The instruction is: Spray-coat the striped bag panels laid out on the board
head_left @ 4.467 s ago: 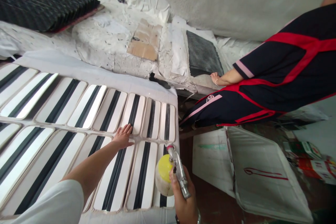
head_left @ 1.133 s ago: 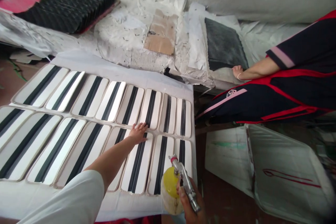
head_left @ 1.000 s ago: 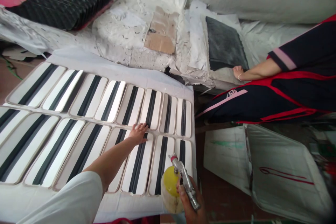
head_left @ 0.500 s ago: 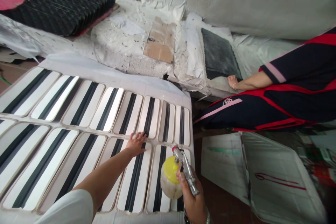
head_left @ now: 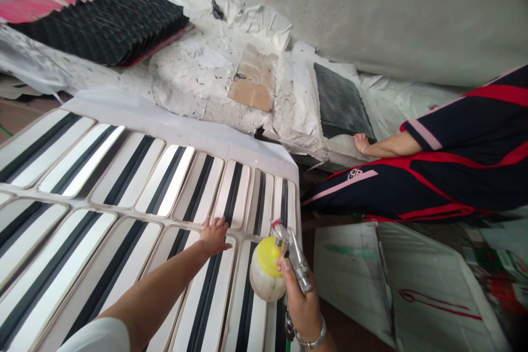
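My right hand (head_left: 303, 302) is wrapped round the handle of a metal spray gun (head_left: 292, 253) with a yellow-lidded, cloudy cup (head_left: 266, 275) hanging from it. The gun is over the right edge of the table, its nozzle near the last panels. My left hand (head_left: 214, 235) lies with fingers spread on a white panel (head_left: 220, 286) with a black stripe, at the seam between two rows. More striped white panels (head_left: 126, 170) with pale rims lie side by side in these rows. Some look glossier than others.
Beyond the table runs a bench in spattered white sheeting (head_left: 185, 82), holding stacked black sheets (head_left: 107, 22), a cardboard piece (head_left: 256, 80) and a dark flat sheet (head_left: 342, 99). A co-worker's hand (head_left: 361, 143) rests at that bench on the right. A large pale box (head_left: 433, 286) stands below.
The view has shifted slightly, so the bench sits lower in the picture. My left hand stays on the panels, and the spray gun remains in my right hand near the table's right edge.
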`<state>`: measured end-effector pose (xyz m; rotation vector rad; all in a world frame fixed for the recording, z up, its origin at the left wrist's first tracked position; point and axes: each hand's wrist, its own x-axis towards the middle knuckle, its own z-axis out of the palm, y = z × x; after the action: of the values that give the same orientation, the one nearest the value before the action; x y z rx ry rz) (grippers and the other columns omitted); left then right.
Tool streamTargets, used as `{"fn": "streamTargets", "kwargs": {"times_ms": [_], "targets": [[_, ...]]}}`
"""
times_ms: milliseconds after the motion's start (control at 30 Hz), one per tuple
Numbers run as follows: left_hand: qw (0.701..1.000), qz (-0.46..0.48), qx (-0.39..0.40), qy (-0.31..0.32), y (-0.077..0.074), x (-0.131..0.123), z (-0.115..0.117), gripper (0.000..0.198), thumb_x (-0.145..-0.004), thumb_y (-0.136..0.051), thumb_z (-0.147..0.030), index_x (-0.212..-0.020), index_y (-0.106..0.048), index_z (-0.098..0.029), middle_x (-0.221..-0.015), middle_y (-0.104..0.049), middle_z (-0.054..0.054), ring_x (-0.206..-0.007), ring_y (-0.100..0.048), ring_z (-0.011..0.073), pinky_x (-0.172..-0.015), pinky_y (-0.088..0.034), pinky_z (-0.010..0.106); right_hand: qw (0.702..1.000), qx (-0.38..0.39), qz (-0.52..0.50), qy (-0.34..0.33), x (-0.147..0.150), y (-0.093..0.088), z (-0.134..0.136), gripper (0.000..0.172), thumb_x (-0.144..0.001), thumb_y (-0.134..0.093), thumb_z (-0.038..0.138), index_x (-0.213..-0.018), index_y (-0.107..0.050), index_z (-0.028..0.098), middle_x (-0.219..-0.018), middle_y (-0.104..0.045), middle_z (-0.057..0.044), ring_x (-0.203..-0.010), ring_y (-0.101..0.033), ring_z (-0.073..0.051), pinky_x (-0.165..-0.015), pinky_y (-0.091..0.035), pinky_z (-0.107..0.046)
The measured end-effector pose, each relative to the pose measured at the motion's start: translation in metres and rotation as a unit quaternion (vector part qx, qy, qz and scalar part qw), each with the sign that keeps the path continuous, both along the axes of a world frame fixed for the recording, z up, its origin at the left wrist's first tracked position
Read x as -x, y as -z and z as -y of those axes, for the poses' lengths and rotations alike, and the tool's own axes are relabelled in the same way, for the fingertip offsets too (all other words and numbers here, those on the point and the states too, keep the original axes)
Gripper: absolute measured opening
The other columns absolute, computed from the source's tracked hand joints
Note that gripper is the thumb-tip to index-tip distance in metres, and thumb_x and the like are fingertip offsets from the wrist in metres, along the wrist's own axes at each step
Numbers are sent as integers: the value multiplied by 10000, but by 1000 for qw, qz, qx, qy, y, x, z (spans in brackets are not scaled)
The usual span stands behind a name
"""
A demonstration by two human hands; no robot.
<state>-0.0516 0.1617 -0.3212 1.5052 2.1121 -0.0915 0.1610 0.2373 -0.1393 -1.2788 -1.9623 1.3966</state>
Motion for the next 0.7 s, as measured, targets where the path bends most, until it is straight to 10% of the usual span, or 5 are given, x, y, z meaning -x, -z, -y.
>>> {"fn": "streamTargets", "kwargs": {"times_ms": [267, 700], "targets": [[998, 54, 0, 28, 3, -33, -38, 743, -827, -512, -562, -1467, -294, -253, -1542, -234, 102, -1380, -240, 345, -1082, -216, 586, 1000, 5, -7, -13, 1, 0, -1, 401, -903, -498, 434, -1181, -575, 155, -1155, -644, -111, -1056, -630, -179, -886, -531, -219], [1000, 16, -17, 10, 15, -34, -38, 629, -831, -520, -539, -1387, -437, -256, -1483, -349, 118, -1333, -310, 326, -1060, -246, 543, 998, 39, 49, 21, -21, 15, 7, 528, -833, -531, 535, -1125, -593, 99, -1148, -647, -168, -1055, -641, -261, -888, -558, -316]]}}
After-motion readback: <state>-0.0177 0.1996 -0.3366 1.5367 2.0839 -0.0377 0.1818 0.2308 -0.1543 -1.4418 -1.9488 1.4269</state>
